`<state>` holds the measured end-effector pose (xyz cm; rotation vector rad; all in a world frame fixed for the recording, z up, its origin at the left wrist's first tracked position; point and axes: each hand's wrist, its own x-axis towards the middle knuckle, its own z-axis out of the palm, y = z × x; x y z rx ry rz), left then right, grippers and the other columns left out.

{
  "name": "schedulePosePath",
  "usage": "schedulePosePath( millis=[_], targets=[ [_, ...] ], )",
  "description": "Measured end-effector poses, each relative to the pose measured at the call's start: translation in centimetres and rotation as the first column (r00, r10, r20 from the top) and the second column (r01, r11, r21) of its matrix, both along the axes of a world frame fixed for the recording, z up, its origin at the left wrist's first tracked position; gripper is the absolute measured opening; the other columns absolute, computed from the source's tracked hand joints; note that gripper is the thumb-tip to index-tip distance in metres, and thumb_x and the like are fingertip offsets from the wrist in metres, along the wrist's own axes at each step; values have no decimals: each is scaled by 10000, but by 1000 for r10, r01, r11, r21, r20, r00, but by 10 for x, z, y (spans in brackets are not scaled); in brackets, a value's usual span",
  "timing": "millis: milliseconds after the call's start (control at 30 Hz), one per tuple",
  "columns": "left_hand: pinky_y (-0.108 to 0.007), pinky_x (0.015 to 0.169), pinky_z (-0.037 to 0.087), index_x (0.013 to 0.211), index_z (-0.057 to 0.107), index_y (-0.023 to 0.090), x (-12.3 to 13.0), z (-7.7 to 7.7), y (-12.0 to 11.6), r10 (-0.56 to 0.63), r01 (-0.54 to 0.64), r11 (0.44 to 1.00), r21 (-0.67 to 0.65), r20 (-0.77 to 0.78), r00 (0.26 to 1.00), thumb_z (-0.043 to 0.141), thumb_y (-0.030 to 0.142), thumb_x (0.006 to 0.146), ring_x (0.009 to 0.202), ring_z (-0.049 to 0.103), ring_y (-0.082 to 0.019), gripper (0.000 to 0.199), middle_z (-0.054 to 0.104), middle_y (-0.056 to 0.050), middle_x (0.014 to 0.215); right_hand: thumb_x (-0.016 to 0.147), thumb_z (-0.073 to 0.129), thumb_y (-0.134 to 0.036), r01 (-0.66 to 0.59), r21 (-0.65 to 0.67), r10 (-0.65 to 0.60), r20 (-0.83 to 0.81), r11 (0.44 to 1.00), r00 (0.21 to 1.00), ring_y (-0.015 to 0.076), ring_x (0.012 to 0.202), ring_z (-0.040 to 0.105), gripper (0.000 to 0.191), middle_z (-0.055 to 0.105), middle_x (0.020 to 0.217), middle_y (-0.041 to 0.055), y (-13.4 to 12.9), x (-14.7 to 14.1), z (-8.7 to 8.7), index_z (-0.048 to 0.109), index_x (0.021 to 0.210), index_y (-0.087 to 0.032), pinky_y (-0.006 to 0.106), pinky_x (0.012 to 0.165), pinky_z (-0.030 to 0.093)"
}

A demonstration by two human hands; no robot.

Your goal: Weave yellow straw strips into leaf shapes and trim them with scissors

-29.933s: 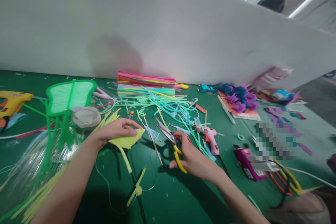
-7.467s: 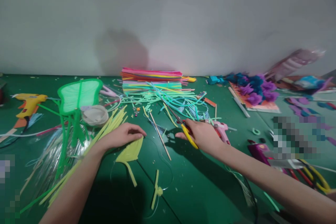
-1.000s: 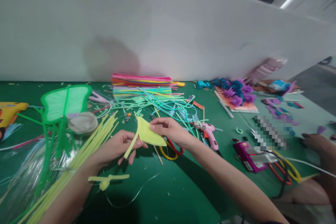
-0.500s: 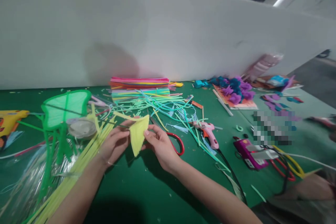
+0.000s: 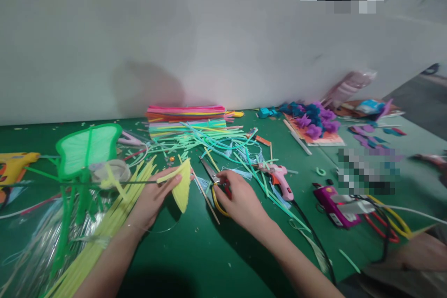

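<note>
My left hand [image 5: 151, 201] pinches a yellow fuzzy leaf-shaped piece [image 5: 183, 192] between thumb and fingers, its pointed lower end hanging down. A yellow strip sticks out along its upper left side. My right hand [image 5: 240, 195] is closed around the handles of a pair of scissors [image 5: 208, 168] with red and yellow loops. The metal blades point up and to the left, away from the yellow piece. A thin wooden stick [image 5: 206, 197] lies between the two hands. Beside my left forearm lies a bundle of yellow pipe cleaners [image 5: 101, 242].
A green framed shape [image 5: 87, 149] and a yellow glue gun [image 5: 16, 167] are at left. Coloured pipe cleaners [image 5: 185, 115] lie along the white partition [image 5: 223, 46]. A pink glue gun [image 5: 282, 181], its cord, and a purple box [image 5: 335, 207] are at right, near another person's hand [image 5: 419, 251].
My right hand has let go of the yellow piece, moved right and taken hold of the scissors. My left hand keeps the yellow piece, which has turned slightly.
</note>
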<state>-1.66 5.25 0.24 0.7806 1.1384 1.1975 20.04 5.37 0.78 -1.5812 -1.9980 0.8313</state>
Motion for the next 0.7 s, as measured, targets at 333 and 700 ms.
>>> schedulePosePath(
  millis=[333, 700],
  targets=[
    [-397, 921, 512, 1285, 586, 235, 6, -3, -1, 15, -4, 992, 124, -95, 995, 701, 321, 785, 1152, 600, -298, 521, 666, -81, 1239, 735, 515, -92, -73, -104, 113, 461, 992, 880, 262, 831, 627, 634, 652, 969, 137, 0, 10, -26, 391, 1356, -104, 304, 634, 420],
    [-391, 916, 519, 1216, 645, 251, 15, 9, -5, 63, -74, 995, 74, 136, 989, 748, 346, 739, 1159, 596, -327, 497, 679, -97, 1213, 672, 745, -433, -94, -48, 95, 4, 994, 996, 241, 947, 583, 727, 569, 1078, 98, -16, 24, -15, 353, 1229, -178, 340, 785, 482]
  ],
)
